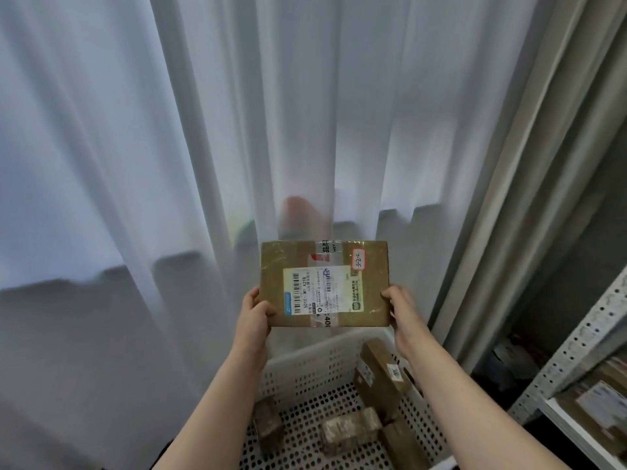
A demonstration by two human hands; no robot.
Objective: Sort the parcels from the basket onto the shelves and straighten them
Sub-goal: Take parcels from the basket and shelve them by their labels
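a: why is the flat parcel (pixel 324 283) held up like that, label toward the face?

b: my guess is to read it. the left hand (pixel 257 312) has its grip clamped on the near left corner and the right hand (pixel 400 305) is grasping the right edge, thumbs on the front, so the printed label and the small handwritten sticker (pixel 359 259) at the far right corner face the camera. that sticker looks like a shelf code, which would say where it goes.

a: where is it against the basket?

b: lifted clear, above the far rim of the white perforated basket (pixel 305 364), touching nothing but the two hands.

a: what's left inside?

b: several brown parcels. a long box (pixel 383 374) leans against the right wall, a smaller taped one (pixel 351 430) lies on the basket floor near the middle, another small one (pixel 268 425) sits at the left, and one more (pixel 402 446) lies near the right corner. so the sorting seems far from finished.

a: and the shelves?

b: a metal shelf unit (pixel 576 347) with punched uprights stands to the right, with parcels (pixel 597 398) already on one level.

a: anything in the way?

b: a white curtain (pixel 169 147) hangs just behind the parcel, and a grey one (pixel 502 205) falls between it and the shelf upright. swinging right, i'd judge, means clearing that upright and the leaning box below.
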